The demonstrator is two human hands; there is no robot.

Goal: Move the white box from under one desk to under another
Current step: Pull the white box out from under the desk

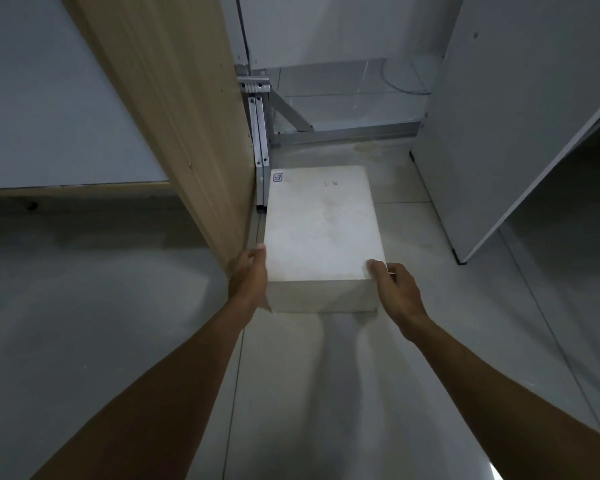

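A white rectangular box with a small blue sticker at its far left corner lies flat on the tiled floor, in the middle of the head view. My left hand clasps its near left corner, thumb on top. My right hand holds the near right corner, fingers curled over the top edge. The box sits right beside a wooden desk panel on the left, under the desks.
A metal frame leg and crossbar stand just behind the box. A white desk side panel rises on the right. The glossy grey tile floor stretches toward me.
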